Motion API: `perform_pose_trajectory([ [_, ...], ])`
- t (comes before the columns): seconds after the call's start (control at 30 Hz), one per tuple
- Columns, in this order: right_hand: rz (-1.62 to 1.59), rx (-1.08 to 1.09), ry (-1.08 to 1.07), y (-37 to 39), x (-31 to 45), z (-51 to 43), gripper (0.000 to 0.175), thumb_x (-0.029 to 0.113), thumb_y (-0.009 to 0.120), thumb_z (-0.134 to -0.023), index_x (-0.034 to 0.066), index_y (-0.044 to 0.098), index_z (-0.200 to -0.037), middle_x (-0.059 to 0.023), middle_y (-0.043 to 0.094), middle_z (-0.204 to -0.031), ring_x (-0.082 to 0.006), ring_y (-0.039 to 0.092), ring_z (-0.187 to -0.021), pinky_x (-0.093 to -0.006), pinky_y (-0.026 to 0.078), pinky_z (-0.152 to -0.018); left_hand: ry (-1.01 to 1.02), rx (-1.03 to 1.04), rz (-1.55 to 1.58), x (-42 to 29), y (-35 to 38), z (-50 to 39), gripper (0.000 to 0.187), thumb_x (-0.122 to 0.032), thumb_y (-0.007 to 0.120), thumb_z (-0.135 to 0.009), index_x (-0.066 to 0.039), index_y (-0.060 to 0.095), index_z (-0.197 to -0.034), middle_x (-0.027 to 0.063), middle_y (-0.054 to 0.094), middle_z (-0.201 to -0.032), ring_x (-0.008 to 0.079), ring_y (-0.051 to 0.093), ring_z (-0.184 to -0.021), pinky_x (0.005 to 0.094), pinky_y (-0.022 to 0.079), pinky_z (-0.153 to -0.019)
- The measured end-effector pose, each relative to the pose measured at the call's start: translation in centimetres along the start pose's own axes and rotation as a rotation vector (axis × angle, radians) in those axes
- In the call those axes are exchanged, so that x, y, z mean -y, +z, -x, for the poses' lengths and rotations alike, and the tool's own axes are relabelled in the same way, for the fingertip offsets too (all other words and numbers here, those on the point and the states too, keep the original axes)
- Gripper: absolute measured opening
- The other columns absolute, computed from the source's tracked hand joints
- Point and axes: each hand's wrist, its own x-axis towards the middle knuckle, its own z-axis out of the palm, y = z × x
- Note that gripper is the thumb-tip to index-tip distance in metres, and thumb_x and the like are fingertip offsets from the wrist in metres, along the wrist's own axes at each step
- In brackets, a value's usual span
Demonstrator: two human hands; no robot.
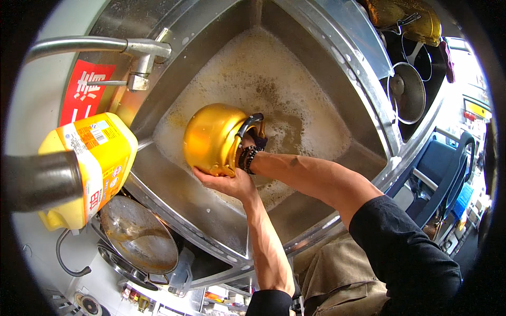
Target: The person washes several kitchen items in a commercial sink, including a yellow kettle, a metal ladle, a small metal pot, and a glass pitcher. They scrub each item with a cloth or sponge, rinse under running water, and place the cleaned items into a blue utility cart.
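Observation:
My left hand (227,183) supports a shiny gold-coloured metal kettle (211,136) from below, palm up against its side. The kettle lies tilted over the sink, its mouth facing right, with a curved black-gripped handle (250,123) at that end. Into the mouth reaches my right hand (246,143), a beaded bracelet (248,156) round its wrist. Its fingers are hidden, so whether they grasp anything does not show. Beneath both hands, the stainless steel sink (336,71) contains murky, foamy water (253,67).
A metal faucet (146,51) juts in at upper left. Below it stands a yellow plastic jug (118,146) with a printed label. A large metal pan (138,233) sits left of the sink. Metal pots (407,93) and a translucent plastic container (361,37) line the right side.

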Motion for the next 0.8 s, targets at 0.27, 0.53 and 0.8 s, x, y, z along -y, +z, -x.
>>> perform_pose_trajectory([
  [0.27,-0.112,0.005,0.076,2.9,-0.8,3.8,0.039,0.021,0.059,-0.088,0.0068,0.06,-0.124,-0.0205,0.062,-0.123,-0.0358,0.061,-0.11,-0.0453,0.05,-0.095,-0.09,0.029,0.073,2.0,-1.1,1.8,0.085,0.015,0.06,-0.077,-0.002,0.022,-0.152,0.0216,0.032,-0.146,0.0352,0.038,-0.137,0.0472,0.031,-0.118],
  [0.53,-0.206,-0.021,0.141,4.2,-0.5,6.9,0.039,0.021,0.059,-0.088,0.0066,0.06,-0.124,-0.0206,0.063,-0.122,-0.0357,0.061,-0.11,-0.0452,0.05,-0.095,0.03,-0.027,-0.153,1.7,-1.0,2.5,0.079,0.008,0.066,-0.08,-0.003,0.029,-0.149,0.0215,0.033,-0.144,0.0354,0.039,-0.134,0.0492,0.036,-0.114],
  [0.8,-0.347,-0.188,0.22,2.6,-2.1,9.5,0.039,0.021,0.059,-0.088,0.0065,0.06,-0.124,-0.0207,0.063,-0.122,-0.0357,0.061,-0.11,-0.0452,0.05,-0.095,-0.145,0.138,0.199,4.3,-0.1,5.3,0.07,-0.008,0.07,-0.089,-0.001,0.031,-0.146,0.0208,0.037,-0.143,0.0313,0.044,-0.132,0.0457,0.042,-0.106],
])
